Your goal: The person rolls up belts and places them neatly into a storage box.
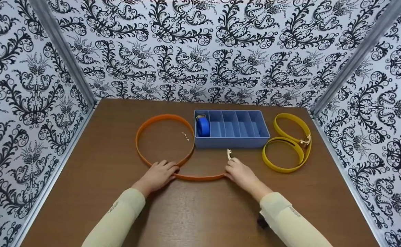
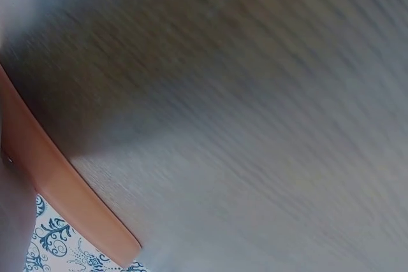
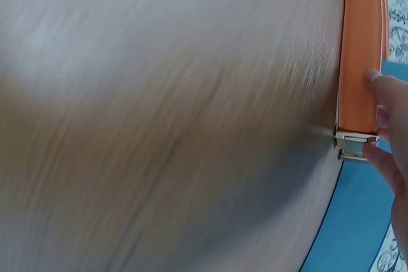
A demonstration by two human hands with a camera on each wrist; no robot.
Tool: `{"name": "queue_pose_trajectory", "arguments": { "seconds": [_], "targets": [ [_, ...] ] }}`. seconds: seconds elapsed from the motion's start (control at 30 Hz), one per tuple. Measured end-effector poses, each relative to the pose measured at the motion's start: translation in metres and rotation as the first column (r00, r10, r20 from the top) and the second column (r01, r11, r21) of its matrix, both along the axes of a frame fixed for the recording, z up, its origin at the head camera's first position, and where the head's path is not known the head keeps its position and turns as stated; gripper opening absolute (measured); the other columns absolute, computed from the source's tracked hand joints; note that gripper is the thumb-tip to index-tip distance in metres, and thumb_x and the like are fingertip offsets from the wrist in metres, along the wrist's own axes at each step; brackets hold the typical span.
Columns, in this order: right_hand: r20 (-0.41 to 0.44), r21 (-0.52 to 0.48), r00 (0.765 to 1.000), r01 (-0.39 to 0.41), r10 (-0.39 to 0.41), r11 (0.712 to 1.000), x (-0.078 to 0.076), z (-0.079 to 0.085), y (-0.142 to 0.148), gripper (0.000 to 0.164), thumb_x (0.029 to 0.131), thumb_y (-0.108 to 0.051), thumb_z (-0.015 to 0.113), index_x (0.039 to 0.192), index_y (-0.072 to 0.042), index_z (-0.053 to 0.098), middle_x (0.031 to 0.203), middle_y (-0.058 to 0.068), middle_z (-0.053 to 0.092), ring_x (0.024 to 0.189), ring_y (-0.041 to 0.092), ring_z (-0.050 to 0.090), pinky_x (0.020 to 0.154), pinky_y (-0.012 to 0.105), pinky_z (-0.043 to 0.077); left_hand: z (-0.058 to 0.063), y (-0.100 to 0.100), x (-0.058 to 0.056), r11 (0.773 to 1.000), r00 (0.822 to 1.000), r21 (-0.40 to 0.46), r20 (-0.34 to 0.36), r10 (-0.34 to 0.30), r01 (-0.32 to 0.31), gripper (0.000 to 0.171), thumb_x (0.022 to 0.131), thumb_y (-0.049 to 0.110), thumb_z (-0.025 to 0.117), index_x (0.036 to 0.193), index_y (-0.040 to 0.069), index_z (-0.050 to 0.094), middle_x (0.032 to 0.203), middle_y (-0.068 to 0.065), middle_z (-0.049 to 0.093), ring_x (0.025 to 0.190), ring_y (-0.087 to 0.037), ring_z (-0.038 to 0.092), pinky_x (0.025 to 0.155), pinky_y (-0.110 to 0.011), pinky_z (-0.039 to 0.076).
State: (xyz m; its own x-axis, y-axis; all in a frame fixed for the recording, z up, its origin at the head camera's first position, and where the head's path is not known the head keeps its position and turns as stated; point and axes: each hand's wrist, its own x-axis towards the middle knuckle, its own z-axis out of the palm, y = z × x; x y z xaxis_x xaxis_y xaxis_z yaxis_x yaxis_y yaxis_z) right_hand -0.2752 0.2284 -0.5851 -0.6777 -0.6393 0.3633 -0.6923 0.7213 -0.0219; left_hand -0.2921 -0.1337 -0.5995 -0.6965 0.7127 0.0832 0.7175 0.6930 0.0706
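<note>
An orange belt stands on its edge on the brown table, bent into a large loop with a tail running right. My left hand holds the belt where the loop closes; part of the grip is hidden. In the left wrist view the belt passes beside the hand at the left edge. My right hand pinches the buckle end between thumb and fingers. The metal buckle shows just past the fingertips in the right wrist view, and the head view has this buckle pointing toward the organizer.
A blue-grey organizer box with several compartments stands behind the right hand. Its leftmost compartment holds a rolled blue belt. To the right a yellow belt lies in two loops. Patterned walls enclose the table.
</note>
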Motion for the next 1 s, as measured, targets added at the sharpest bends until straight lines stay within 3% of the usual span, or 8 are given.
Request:
{"name": "queue_pose_trajectory", "arguments": {
  "seconds": [0.17, 0.57, 0.7, 0.83, 0.93, 1.0],
  "targets": [
    [0.024, -0.047, 1.0, -0.02, 0.021, 0.999, -0.003, -0.001, 0.021, 0.017, 0.082, -0.014, 0.078, 0.077, -0.008, 0.064, 0.088, 0.007, 0.059, 0.092, 0.027, 0.054, 0.079, 0.037, 0.05, -0.001, -0.003, 0.0, 1.0, 1.0, 0.004, -0.012, -0.006, 0.006, 0.036, 0.101, 0.033, 0.052, 0.13, 0.013, 0.058, 0.135, -0.007, 0.052, 0.118, -0.031, 0.048, 0.091, -0.056, 0.043],
    [0.055, -0.077, 0.995, 0.091, -0.087, 0.993, -0.002, -0.005, 0.058, 0.017, 0.081, -0.014, 0.08, 0.077, -0.008, 0.064, 0.086, 0.005, 0.058, 0.09, 0.025, 0.053, 0.075, 0.037, 0.05, 0.004, 0.003, 0.005, 0.999, 1.0, 0.035, -0.012, 0.004, -0.003, 0.034, 0.102, 0.029, 0.05, 0.13, 0.011, 0.059, 0.133, -0.008, 0.054, 0.117, -0.031, 0.049, 0.091, -0.053, 0.043],
    [0.062, -0.038, 0.984, 0.168, -0.166, 0.985, -0.001, -0.002, 0.053, 0.016, 0.082, -0.016, 0.079, 0.078, -0.01, 0.064, 0.086, 0.004, 0.059, 0.09, 0.025, 0.054, 0.074, 0.038, 0.05, 0.005, 0.006, 0.006, 0.998, 1.0, 0.063, -0.011, 0.017, -0.017, 0.033, 0.103, 0.027, 0.049, 0.128, 0.009, 0.06, 0.131, -0.009, 0.054, 0.116, -0.032, 0.049, 0.092, -0.053, 0.042],
    [0.008, 0.026, 0.972, 0.235, -0.235, 0.972, 0.003, 0.001, 0.039, 0.016, 0.078, -0.018, 0.081, 0.077, -0.009, 0.067, 0.083, 0.005, 0.061, 0.086, 0.027, 0.055, 0.071, 0.042, 0.05, 0.002, 0.008, 0.009, 0.997, 0.999, 0.067, -0.018, 0.028, -0.026, 0.032, 0.103, 0.025, 0.048, 0.127, 0.007, 0.06, 0.13, -0.011, 0.054, 0.12, -0.034, 0.047, 0.094, -0.057, 0.041],
    [-0.011, 0.038, 0.969, 0.248, -0.247, 0.968, 0.01, 0.001, 0.025, 0.017, 0.076, -0.019, 0.081, 0.078, -0.008, 0.068, 0.081, 0.005, 0.059, 0.08, 0.029, 0.056, 0.066, 0.044, 0.049, 0.002, 0.011, 0.01, 0.997, 0.999, 0.064, -0.023, 0.039, -0.037, 0.031, 0.103, 0.023, 0.048, 0.126, 0.006, 0.06, 0.13, -0.012, 0.054, 0.123, -0.035, 0.046, 0.096, -0.059, 0.039],
    [0.022, 0.026, 0.97, 0.243, -0.244, 0.97, 0.016, -0.001, 0.014, 0.018, 0.077, -0.021, 0.081, 0.081, -0.008, 0.068, 0.081, 0.004, 0.057, 0.074, 0.027, 0.057, 0.062, 0.043, 0.048, 0.003, 0.013, 0.011, 0.997, 0.998, 0.06, -0.027, 0.05, -0.048, 0.031, 0.103, 0.023, 0.048, 0.126, 0.006, 0.06, 0.13, -0.011, 0.054, 0.123, -0.035, 0.046, 0.097, -0.059, 0.039]
  ]
}}
